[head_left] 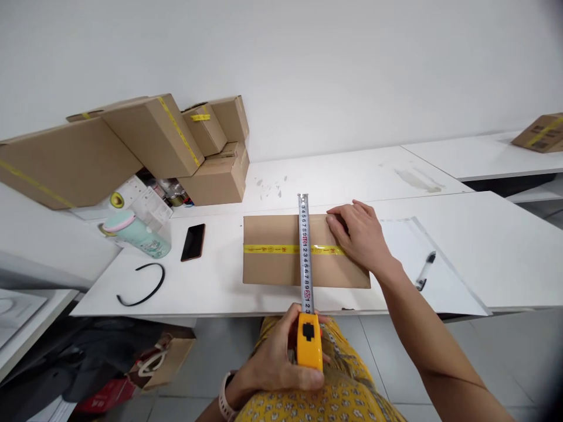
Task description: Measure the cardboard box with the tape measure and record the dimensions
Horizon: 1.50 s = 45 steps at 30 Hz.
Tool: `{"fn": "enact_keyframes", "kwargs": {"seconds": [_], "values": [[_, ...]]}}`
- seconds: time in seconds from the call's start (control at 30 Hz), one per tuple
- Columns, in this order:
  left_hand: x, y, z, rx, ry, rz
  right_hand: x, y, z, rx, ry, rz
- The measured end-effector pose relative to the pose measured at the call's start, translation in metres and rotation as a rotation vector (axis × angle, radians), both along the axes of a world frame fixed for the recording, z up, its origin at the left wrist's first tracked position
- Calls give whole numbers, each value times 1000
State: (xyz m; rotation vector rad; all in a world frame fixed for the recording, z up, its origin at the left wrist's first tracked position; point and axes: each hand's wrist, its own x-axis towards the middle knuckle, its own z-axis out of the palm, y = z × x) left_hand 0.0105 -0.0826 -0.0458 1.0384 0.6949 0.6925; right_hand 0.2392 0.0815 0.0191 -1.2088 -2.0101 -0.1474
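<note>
A brown cardboard box [272, 269] with yellow printed tape along its top lies on the white table. My left hand [272, 360], with a pale band on the wrist, is closed round a yellow tape measure [309, 354] in front of the table edge. From its case, the metal blade [305, 261] runs away from me across the box, and its hooked end reaches beyond the far edge. My right hand [363, 240] grips the box near its far right corner, thumb on top and fingers bent at the edge; some fingertips are hidden.
Stacked cardboard boxes [153, 138] stand at the back left. Nearer are a mint-green tumbler [138, 234], a phone [193, 242] and a black headband [160, 284]. Right of the box lies white paper [409, 246] with a pen [426, 271]. Another box [541, 133] sits far right.
</note>
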Motion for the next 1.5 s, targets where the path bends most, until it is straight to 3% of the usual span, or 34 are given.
{"fn": "enact_keyframes", "kwargs": {"seconds": [0.2,0.53,1.17,1.37,1.5], "values": [[0,-5,-6,-84,-15,-27,-4,9,1,-39,9,80],[1,-3,-13,-120,-15,-63,-7,25,7,-124,-207,26],[-3,3,-9,-116,-106,-110,-8,26,2,-119,-179,35],[-11,1,-8,-58,-114,-122,-8,24,2,-123,-145,16],[-32,-5,7,111,-169,7,-12,6,2,-68,-140,-24]]}}
